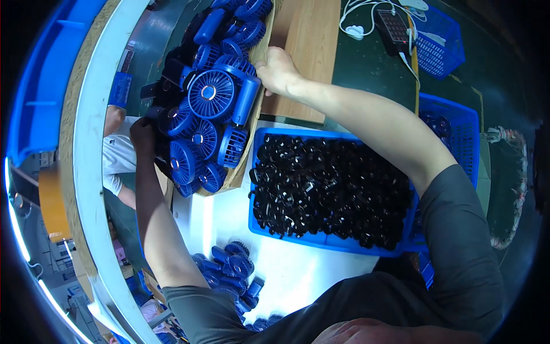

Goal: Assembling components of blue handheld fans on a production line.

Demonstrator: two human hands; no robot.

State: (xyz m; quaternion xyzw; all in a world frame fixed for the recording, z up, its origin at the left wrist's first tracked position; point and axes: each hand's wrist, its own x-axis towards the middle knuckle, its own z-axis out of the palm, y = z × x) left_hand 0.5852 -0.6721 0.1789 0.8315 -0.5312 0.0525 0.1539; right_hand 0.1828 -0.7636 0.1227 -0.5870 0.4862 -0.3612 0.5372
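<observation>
A cardboard box point(234, 182) packed with blue handheld fans point(212, 93) is tilted at the upper left. My right hand point(277, 71) is closed on its right edge, the fingertips partly hidden by the cardboard. On the opposite side, my left hand point(143, 133) is closed at the box's left edge, dark in shadow, with its fingertips hard to make out. Dark pieces lie among the fans on that side. Below the box, more blue fans point(232, 268) lie on the white tabletop point(309, 261).
A blue bin point(321, 238) of small black parts stands right of the box. Blue baskets point(465, 133) sit farther right. White cables point(366, 10) and a dark device point(395, 31) are at the top right. A pale post point(94, 172) rises at left, with another person point(120, 152) beyond it.
</observation>
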